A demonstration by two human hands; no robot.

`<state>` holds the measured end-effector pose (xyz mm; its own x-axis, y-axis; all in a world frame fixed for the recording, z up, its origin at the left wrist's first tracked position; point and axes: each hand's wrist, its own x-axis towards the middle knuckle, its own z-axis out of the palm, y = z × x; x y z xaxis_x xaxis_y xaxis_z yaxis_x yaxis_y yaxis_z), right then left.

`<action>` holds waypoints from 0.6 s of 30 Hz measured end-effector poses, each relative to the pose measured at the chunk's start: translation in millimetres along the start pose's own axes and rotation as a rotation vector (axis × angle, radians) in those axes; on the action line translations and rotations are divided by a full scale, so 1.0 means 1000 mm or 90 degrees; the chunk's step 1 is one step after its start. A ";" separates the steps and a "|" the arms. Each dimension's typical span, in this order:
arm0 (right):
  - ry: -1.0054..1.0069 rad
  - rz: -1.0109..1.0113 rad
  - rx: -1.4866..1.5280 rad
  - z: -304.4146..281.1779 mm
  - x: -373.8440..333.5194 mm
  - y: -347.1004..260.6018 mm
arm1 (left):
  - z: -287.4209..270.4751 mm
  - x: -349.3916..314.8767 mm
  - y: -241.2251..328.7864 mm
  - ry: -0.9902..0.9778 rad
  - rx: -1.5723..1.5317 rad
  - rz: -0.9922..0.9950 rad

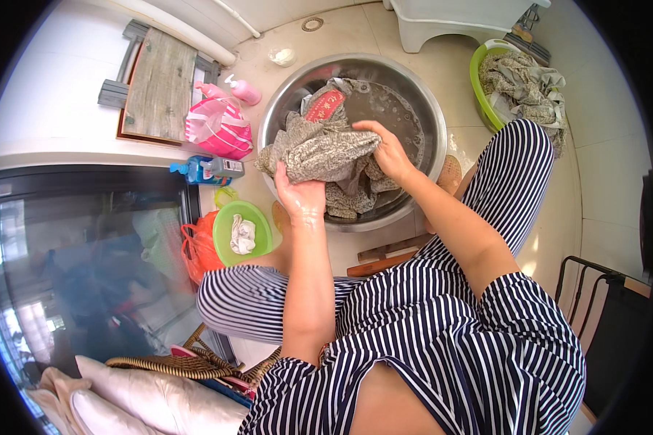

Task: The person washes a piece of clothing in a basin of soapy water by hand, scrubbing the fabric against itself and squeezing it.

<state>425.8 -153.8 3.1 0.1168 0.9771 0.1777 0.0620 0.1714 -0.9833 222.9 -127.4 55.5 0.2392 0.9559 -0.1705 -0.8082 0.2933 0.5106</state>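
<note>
Striped clothing [442, 319] lies nearest. Right hand [390, 151] fingers pinch one end of the patterned cloth [325, 154] over the metal basin [438, 138]; the left hand [302, 194] supports it, palm up, finger closure hidden; beyond sits a green basket [477, 81].

Mottled grey-beige cloth [326, 154] lies bunched in the metal basin [442, 138] — partly raised.

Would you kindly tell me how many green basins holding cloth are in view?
2: a smaller green basin left of centre, holding white cloth; a larger green basin at upper right, holding patterned cloth.
</note>
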 end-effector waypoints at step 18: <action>0.109 -0.092 -0.112 0.045 0.012 -0.039 | -0.042 -0.011 -0.019 0.214 -0.049 -0.048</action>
<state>379.9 -143.1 41.7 0.2588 0.9062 0.3344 0.2595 0.2682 -0.9278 213.5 -144.1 12.2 0.1197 0.8697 -0.4789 -0.8361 0.3484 0.4237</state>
